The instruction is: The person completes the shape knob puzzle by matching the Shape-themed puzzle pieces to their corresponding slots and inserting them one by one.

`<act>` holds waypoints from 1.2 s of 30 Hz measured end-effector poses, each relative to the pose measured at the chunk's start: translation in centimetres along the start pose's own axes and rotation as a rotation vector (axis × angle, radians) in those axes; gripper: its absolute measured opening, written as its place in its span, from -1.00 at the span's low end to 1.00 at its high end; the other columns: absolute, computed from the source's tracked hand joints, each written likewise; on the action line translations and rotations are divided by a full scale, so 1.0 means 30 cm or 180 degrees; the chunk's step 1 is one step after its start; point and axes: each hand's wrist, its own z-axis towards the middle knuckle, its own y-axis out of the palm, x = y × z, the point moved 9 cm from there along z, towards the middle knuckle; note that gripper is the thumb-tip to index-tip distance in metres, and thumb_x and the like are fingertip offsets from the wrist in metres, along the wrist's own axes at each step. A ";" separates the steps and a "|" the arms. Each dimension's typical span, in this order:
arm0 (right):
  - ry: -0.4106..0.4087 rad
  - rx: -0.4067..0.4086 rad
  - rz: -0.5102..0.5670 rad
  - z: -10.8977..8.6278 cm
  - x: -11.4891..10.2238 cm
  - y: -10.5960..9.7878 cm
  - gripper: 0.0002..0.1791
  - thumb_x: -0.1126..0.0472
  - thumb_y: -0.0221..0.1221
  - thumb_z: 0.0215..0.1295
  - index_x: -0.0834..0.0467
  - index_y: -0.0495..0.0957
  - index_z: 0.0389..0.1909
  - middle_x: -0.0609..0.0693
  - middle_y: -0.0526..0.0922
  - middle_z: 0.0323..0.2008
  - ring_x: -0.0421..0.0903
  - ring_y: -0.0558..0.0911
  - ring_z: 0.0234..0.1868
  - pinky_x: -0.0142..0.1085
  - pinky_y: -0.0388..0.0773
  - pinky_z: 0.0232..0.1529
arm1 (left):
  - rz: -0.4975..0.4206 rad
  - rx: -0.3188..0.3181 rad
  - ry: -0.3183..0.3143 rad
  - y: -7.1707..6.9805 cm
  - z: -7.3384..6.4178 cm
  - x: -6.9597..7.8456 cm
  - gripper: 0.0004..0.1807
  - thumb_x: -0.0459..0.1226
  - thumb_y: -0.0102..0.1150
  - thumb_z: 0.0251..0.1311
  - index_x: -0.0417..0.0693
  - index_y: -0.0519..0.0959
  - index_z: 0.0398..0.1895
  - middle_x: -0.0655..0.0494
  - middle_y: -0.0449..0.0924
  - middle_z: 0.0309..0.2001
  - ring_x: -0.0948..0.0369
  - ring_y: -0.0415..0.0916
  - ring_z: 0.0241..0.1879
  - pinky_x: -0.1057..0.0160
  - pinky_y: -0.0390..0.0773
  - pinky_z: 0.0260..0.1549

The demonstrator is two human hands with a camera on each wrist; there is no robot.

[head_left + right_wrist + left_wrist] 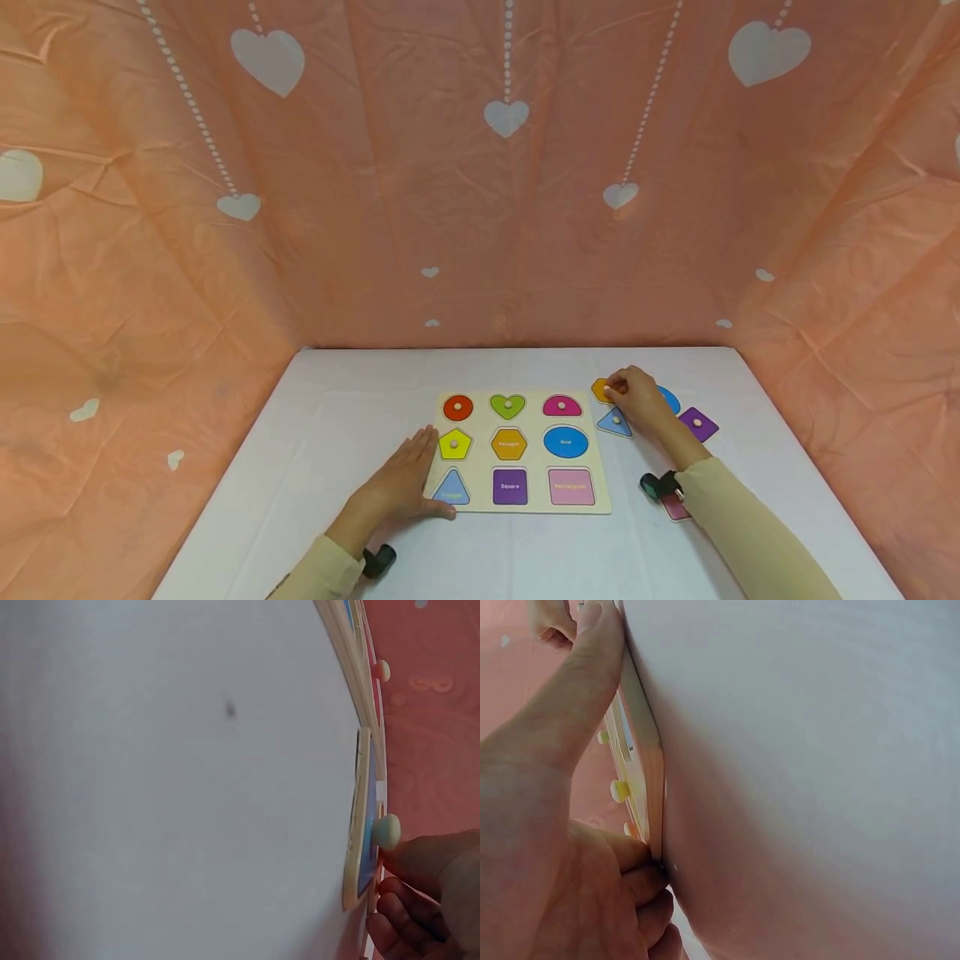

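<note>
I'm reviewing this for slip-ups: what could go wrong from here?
The right hand, at the orange hexagon piece, might nudge the blue triangle piece close by. The right wrist camera, partly hiding the pink piece in the head view, could brush it if low. Without the left hand at its edge, the puzzle board might shift.

Loose pieces [699, 426] on table [525, 554], right of board [482, 493]

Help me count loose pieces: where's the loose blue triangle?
In the head view, the loose blue triangle lies just right of the board, below the orange hexagon at the right hand.
</note>
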 end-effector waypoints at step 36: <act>0.0077 -0.0014 0.0021 -0.020 -0.096 0.001 -0.80 0.28 0.35 0.48 0.32 0.69 -0.01 0.12 0.62 -0.12 0.08 0.62 -0.06 -0.01 0.75 0.14 | -0.0016 -0.0028 -0.0058 0.001 -0.001 -0.003 0.49 0.24 0.66 -0.08 -0.35 -0.01 0.71 -0.25 -0.05 0.72 -0.09 -0.10 0.72 -0.08 -0.01 0.69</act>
